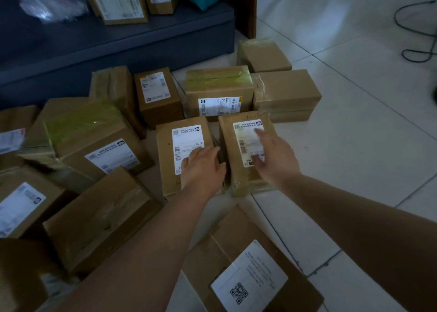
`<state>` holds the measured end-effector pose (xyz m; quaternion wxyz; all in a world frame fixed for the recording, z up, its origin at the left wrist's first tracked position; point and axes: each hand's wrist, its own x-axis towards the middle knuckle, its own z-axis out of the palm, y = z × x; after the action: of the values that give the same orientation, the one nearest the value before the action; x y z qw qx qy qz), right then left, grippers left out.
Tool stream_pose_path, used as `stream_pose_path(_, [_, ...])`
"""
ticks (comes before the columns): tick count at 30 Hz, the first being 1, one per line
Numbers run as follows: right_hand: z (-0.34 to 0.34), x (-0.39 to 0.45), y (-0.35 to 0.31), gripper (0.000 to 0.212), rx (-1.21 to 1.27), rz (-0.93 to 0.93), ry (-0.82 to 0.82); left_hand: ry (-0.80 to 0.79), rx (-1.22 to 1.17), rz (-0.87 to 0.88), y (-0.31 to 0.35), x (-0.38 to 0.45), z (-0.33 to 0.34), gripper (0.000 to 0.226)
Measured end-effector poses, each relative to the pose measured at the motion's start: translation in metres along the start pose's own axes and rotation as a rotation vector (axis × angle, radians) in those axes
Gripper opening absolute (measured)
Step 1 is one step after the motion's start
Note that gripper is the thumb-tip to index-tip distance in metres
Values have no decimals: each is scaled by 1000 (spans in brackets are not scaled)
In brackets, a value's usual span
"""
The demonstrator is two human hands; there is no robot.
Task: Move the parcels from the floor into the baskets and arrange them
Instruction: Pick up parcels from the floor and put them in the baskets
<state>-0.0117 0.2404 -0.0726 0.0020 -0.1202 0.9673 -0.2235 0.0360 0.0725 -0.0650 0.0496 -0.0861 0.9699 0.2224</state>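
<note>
Several brown cardboard parcels with white labels lie on the tiled floor. My left hand [203, 167] rests flat on a labelled parcel [168, 151] in the middle, its fingers spread toward the gap on the right. Over the neighbouring labelled parcel [230, 146] is my right hand [275, 156], fingers apart across the label, holding nothing. The two parcels lie side by side with a narrow gap between them. No basket is visible.
More parcels crowd the left [94, 143] and back [218, 89]; one with a QR label [250, 276] lies near my arms. A dark blue platform [118, 49] at the back holds boxes [118, 3]. A black cable [416, 28] lies on the tiles at the right.
</note>
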Motion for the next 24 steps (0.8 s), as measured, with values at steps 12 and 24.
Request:
stream_pose_path(12, [0,3,41,66,489,583,-177,-141,-145,-97,39,10,27,76])
stream_pose_path(24, [-55,16,-43,32,914,207,156,322,-839,-86,37,8,-46,75])
